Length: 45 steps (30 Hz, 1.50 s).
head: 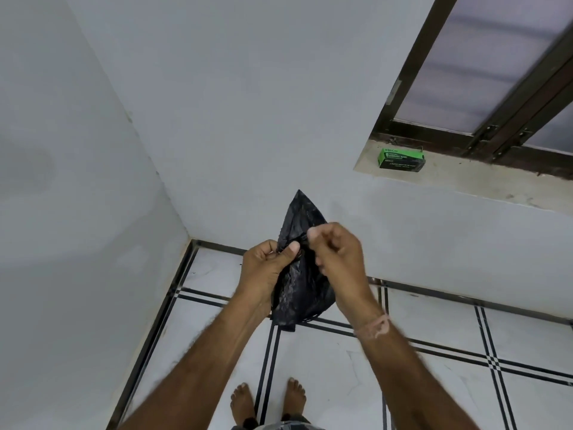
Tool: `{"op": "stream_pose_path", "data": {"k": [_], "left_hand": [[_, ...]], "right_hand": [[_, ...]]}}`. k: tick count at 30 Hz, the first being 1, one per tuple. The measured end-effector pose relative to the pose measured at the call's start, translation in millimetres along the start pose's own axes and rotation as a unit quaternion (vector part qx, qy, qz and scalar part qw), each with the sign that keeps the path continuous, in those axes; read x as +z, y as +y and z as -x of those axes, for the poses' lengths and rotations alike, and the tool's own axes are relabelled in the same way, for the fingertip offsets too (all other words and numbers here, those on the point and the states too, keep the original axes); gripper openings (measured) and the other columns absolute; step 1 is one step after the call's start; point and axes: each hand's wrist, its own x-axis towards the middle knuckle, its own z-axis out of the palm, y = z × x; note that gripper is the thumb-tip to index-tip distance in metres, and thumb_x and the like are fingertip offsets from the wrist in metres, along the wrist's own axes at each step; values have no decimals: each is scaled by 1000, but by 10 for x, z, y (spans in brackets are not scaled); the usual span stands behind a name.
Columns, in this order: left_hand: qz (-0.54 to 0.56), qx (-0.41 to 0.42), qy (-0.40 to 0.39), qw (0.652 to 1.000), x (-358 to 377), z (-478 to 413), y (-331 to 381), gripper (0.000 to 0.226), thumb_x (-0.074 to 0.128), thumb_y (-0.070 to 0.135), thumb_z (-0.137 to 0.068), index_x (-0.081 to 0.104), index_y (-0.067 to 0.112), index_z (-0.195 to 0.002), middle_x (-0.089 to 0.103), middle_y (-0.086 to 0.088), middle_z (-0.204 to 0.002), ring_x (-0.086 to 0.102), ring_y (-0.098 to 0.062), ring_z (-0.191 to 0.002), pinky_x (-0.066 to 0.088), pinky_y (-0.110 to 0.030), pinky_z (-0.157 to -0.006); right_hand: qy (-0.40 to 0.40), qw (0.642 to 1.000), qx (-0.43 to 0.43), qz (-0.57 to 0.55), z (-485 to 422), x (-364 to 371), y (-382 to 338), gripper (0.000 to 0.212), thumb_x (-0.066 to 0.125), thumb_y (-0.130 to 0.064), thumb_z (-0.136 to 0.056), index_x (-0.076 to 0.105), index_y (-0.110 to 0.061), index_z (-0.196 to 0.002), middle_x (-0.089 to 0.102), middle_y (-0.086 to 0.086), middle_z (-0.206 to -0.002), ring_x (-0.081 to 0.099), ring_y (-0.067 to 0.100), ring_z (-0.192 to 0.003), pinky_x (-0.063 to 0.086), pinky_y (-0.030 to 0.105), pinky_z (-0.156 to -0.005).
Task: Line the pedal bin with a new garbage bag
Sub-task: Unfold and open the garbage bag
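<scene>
Our left hand (266, 268) grips the crumpled black garbage bag (299, 274) with thumb curled over its gathered edge, and our right hand (336, 252) pinches the same edge just beside it, holding the bag up before the white wall (248, 119). Beyond, a green box (401, 159) sits on the window sill (483, 181), and our bare feet (268, 401) stand on the white tiled floor (434, 383) below.

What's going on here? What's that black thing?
A person holds a crumpled black garbage bag in both hands: the left hand grips it and the right hand pinches its edge, probably to open it. The bag is not opened out yet. The box of bags sits on the window sill.
</scene>
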Motion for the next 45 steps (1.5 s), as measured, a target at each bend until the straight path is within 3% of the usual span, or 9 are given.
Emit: {"op": "stream_pose_path", "data": {"k": [2, 9, 14, 20, 26, 31, 36, 40, 45], "left_hand": [[32, -23, 7, 999, -24, -24, 2, 24, 76, 21, -88, 66, -1, -87, 71, -15, -72, 68, -20, -61, 55, -24, -55], [43, -69, -49, 995, -134, -86, 31, 29, 77, 26, -85, 70, 2, -100, 75, -17, -95, 73, -22, -82, 63, -33, -74], [74, -92, -47, 992, -175, -110, -5, 35, 78, 37, -77, 66, 7, -92, 65, -10, -88, 59, -13, -67, 57, -22, -60], [112, -92, -58, 988, -280, -97, 15, 90, 80, 53, -73, 56, -11, -133, 54, -35, -138, 57, -38, -114, 43, -53, -112], [203, -120, -5, 972, -402, -155, -44, 44, 48, 43, -100, 65, 4, -114, 77, -13, -104, 77, -21, -89, 65, -35, -72], [252, -145, 53, 955, -565, -258, 10, 45, 47, 40, -102, 67, 2, -89, 78, -16, -79, 77, -25, -64, 62, -34, -52], [20, -105, -54, 993, -685, -257, -55, 51, 56, 50, -94, 69, 7, -117, 76, -15, -115, 75, -24, -102, 61, -36, -85], [-194, -42, -107, 974, -855, -262, -116, 36, 72, 35, -85, 75, 11, -113, 76, -16, -112, 73, -23, -98, 57, -21, -76], [-44, -121, -25, 991, -890, -350, 42, 56, 68, 48, -85, 72, -1, -112, 76, -21, -110, 73, -32, -102, 59, -38, -90]], "right_hand": [[-90, 993, 57, -43, 128, 103, 43, 21, 78, -26, -91, 71, -9, -99, 71, 6, -87, 63, 9, -77, 51, 22, -60], [-60, 992, 61, -91, 155, 156, 110, 10, 80, -7, -87, 73, 0, -90, 74, 15, -86, 71, 21, -82, 61, 32, -80], [-46, 980, 117, -155, 152, 230, 36, 16, 74, -12, -93, 71, 0, -84, 69, 18, -79, 68, 25, -74, 61, 36, -73], [-47, 934, 251, -249, 114, 170, -1, 23, 70, -26, -95, 66, -13, -78, 77, 10, -89, 75, 25, -83, 64, 37, -72], [1, 882, 345, -319, -34, 80, 108, 21, 60, -29, -103, 67, -10, -103, 77, 13, -100, 74, 27, -89, 62, 41, -72], [91, 777, 444, -437, -238, -127, 234, 28, 47, -13, -109, 63, -5, -88, 67, 7, -54, 69, 18, -44, 57, 32, -44], [69, 824, 447, -341, -309, -56, 426, 28, 45, -21, -110, 68, -7, -102, 76, 16, -80, 70, 30, -87, 61, 47, -65], [-8, 869, 357, -342, -325, -146, 364, 26, 69, -35, -97, 68, -9, -96, 75, 13, -95, 72, 29, -96, 60, 46, -78], [-232, 954, 189, 17, -224, -209, 478, 37, 83, -29, -84, 74, -6, -112, 76, 13, -112, 71, 22, -101, 57, 34, -97]]}}
